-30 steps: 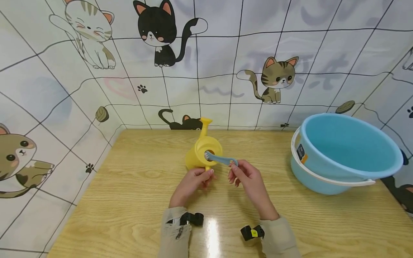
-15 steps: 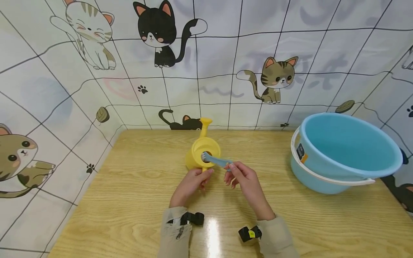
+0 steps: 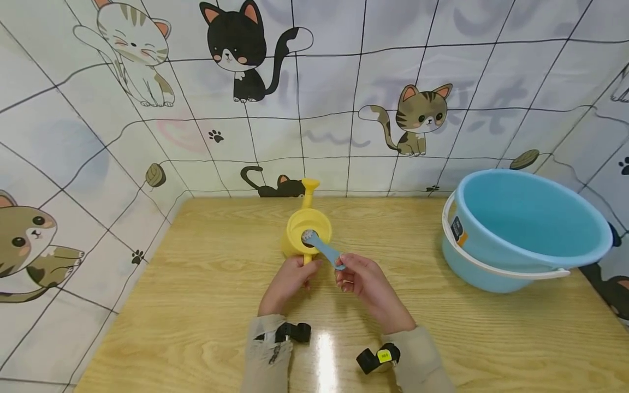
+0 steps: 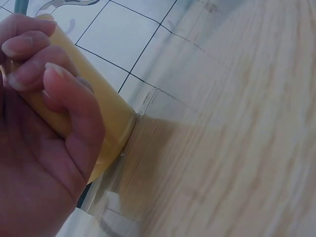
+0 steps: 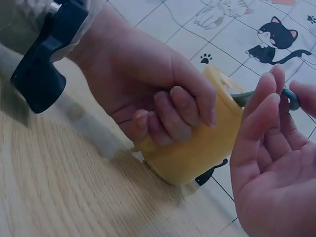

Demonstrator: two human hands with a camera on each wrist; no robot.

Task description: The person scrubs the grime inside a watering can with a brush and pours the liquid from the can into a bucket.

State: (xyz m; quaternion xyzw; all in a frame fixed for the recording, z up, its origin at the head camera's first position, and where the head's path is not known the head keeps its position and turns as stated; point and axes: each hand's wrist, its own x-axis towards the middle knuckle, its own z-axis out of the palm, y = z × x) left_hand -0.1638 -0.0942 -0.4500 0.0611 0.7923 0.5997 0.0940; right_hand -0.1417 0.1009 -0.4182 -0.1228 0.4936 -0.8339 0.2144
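A yellow watering can point(image 3: 293, 243) stands on the wooden table, its spout toward the wall and its round opening facing up toward me. My left hand point(image 3: 287, 281) grips its handle on the near side; in the left wrist view, curled fingers point(image 4: 74, 94) lie beside the can's wall. In my right hand point(image 3: 368, 284), thumb and fingers pinch the end of a small blue brush point(image 3: 325, 251). The brush's pale, bristly-looking head lies over the can's opening; how far it reaches inside cannot be told. In the right wrist view, the brush handle point(image 5: 242, 98) slants into the can's top.
A large light-blue bucket point(image 3: 472, 275) with a white handle stands on the right of the table. Cat-patterned sheeting point(image 3: 334, 136) rises behind the table and along the sides. Both wrists wear black cameras.
My right hand has moved left and nearer to me, and the brush now slants more steeply down toward me. The can has turned slightly to the left in my left hand's grip.
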